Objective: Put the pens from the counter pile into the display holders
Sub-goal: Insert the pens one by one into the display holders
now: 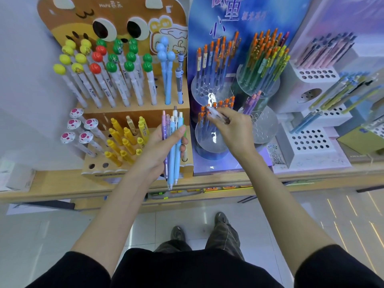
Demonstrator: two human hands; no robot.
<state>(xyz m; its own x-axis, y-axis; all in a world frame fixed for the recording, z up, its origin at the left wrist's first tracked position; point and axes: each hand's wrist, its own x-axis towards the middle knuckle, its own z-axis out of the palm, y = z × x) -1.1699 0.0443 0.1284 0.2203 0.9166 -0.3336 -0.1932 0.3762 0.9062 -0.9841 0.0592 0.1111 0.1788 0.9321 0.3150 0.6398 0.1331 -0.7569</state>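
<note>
Nearest us are the black sleeves (68, 271) and, between them on the pale tiled floor, a pair of dark shoes (177, 233). Both bare forearms reach up to the wooden counter (62, 183).

At the left stands a brown cardboard animal display (62, 23). Its upper tier holds yellow-topped pens (68, 59) and green-topped pens (128, 65), its lower tier mushroom-topped pens (79, 129) and yellow capped pens (122, 142).

In front of that display's right edge we see the left hand (160, 150), thumb and fingers curled round a bundle of pens (174, 123). These are pale blue, lilac and white, and they stand upright with their tips pointing down past the counter edge.

Just to the right, the right hand (234, 129) has its fingers bent round a single translucent pen (217, 115). It lies nearly level and points left. It hovers over the orange-capped pens (220, 102) in the front round clear holder (209, 140); we cannot tell whether it touches them.

Behind rise two more clear holders full of orange-capped pens, against a blue printed backboard (228, 17). At the far right sit white perforated holders (311, 142), partly filled with pastel pens.
</note>
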